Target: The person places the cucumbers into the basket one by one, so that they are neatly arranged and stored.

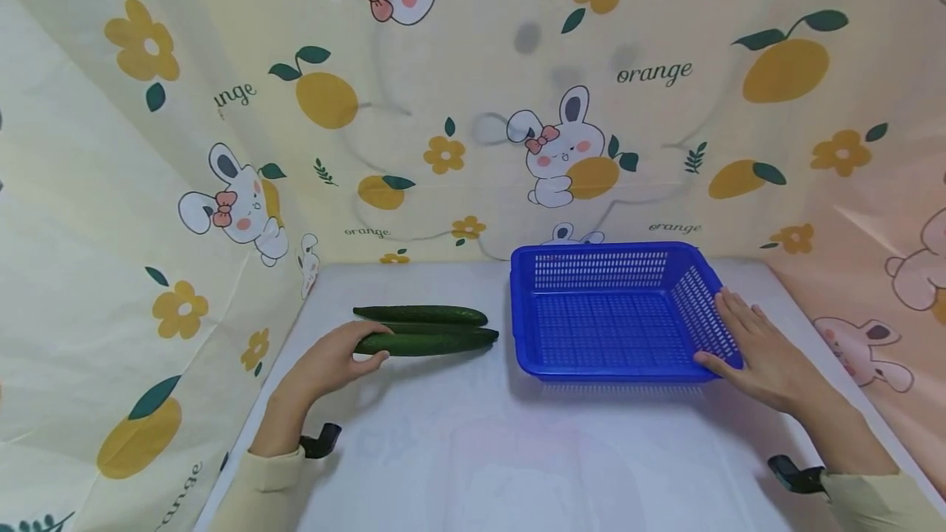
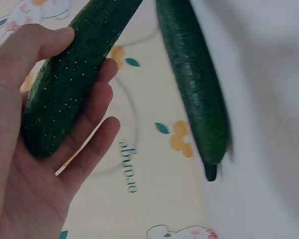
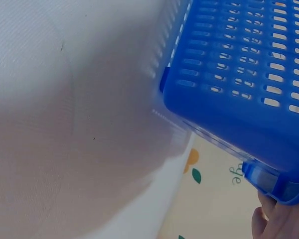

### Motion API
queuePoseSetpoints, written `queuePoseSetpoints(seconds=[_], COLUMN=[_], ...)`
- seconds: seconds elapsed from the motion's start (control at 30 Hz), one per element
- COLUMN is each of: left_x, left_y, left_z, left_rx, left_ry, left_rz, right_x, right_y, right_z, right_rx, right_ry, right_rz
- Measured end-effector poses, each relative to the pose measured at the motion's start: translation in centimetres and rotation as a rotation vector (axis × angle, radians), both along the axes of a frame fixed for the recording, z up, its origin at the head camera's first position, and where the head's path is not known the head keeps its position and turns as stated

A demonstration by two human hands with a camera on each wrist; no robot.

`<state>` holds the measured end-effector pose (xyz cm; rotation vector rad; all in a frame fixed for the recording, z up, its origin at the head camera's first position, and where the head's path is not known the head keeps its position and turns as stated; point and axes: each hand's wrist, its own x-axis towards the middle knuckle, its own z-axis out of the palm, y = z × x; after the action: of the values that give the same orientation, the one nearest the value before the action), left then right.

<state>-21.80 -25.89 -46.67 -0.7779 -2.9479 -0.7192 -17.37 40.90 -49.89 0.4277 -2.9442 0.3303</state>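
Nearest, two cream cloth sleeves (image 1: 269, 483) come in on the near side of the blue rectangular plastic basket (image 1: 609, 373), a small black wrist device (image 1: 321, 441) just beyond each cuff, over a whitish surface (image 1: 414, 450). At the basket's near right corner, the right hand (image 1: 769, 360) rests with its grip released, the fingers laid along the right rim and the thumb over the corner. Left of the basket, the left hand (image 1: 332, 360) has its grip closed around one end of a long dark green cucumber (image 1: 436, 343), whose other end points toward the basket. Just behind it, also left of the basket, lie a second dark green cucumber (image 1: 429, 327), partly hidden, and a third slender dark green cucumber (image 1: 421, 315). Behind the basket rises a cream cloth backdrop (image 1: 458, 64) printed with rabbits, orange fruit and flowers.
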Motion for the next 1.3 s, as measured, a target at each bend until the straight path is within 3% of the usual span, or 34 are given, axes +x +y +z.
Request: queuePoseSetpoints(seconds=[0.17, 0.3, 0.43, 0.8, 1.3], left_x=[0.6, 0.7, 0.6, -1.2, -3.3], left_y=[0.0, 1.1, 3.0, 11.1, 21.7], left_z=[1.8, 3.1, 3.8, 3.2, 1.5], left_rx=[0.091, 0.208, 0.281, 0.219, 0.09], left_ry=[0.029, 0.065, 0.068, 0.03, -0.004], left_rz=[0.042, 0.005, -0.045, -0.174, -0.242], right_x=[0.0, 0.1, 0.0, 0.1, 0.0], right_y=[0.0, -0.1, -0.1, -0.2, -0.3], right_z=[0.0, 0.1, 0.1, -0.1, 0.0], right_rx=[-0.008, -0.009, -0.015, -0.032, -0.032], right_ry=[0.008, 0.011, 0.01, -0.013, -0.017], right_rz=[0.003, 0.0, -0.001, -0.017, -0.022])
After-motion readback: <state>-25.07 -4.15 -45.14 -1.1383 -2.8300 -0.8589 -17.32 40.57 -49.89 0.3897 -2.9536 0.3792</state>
